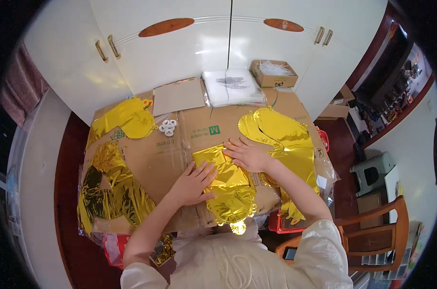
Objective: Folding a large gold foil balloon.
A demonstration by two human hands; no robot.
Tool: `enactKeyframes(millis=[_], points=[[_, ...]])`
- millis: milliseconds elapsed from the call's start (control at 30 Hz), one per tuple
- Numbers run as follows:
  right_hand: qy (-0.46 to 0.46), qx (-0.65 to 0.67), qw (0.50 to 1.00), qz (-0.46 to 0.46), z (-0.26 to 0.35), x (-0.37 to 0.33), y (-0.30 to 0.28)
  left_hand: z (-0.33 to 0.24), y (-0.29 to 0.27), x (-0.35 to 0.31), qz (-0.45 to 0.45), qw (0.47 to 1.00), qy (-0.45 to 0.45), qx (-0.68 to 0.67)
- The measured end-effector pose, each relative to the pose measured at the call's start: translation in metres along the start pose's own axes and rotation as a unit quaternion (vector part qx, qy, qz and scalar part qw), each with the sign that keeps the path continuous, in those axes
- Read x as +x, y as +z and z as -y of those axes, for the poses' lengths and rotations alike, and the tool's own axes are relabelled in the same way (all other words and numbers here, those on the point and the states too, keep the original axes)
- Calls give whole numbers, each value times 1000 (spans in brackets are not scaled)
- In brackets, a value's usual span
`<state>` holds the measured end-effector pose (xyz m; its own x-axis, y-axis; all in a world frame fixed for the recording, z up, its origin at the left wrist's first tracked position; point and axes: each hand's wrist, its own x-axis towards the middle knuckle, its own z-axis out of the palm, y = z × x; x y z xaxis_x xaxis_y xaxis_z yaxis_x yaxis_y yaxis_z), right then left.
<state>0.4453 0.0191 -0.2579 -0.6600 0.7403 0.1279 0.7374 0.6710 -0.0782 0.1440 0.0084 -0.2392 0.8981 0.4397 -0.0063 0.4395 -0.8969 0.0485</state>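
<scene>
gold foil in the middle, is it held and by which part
The gold foil looks ungripped: the left hand lies spread on its left edge, the right hand on its upper right.

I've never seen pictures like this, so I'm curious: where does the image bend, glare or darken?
Head view: black corners; the dark-red floor has a bowed edge against the plain white left wall, a fisheye effect. Head view: bright glare at the lower end of the folded gold foil piece. Head view: the crumpled gold foil sheet at left mirrors dark patches.
</scene>
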Motion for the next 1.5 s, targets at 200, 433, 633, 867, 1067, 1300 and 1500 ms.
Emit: enactKeyframes(millis=[200, 433, 633, 867, 1067, 1300, 1500], points=[[12, 36, 998, 52, 3, 3, -19, -1, -1, -5, -23, 1000, 4, 2], [-111, -21, 994, -7, 25, -41, -62, 1, -26, -32, -107, 984, 80, 115], [-207, -148, 967, -10, 36, -53, -60, -10, -20, -23, -152, 960, 170, 161], [-213, -139, 967, -24, 26, -57, -46, -3, -5, -21, -174, 954, 207, 129], [-195, -130, 972, 9, 21, -61, -37, -2, -3, -21, -194, 955, 193, 114], [-159, -16, 987, 12, 19, -64, -33, -13, 7, -24, -235, 966, 112, 15], [-104, 93, 990, -4, 30, -66, -51, -24, 3, -27, -229, 957, -77, -161]])
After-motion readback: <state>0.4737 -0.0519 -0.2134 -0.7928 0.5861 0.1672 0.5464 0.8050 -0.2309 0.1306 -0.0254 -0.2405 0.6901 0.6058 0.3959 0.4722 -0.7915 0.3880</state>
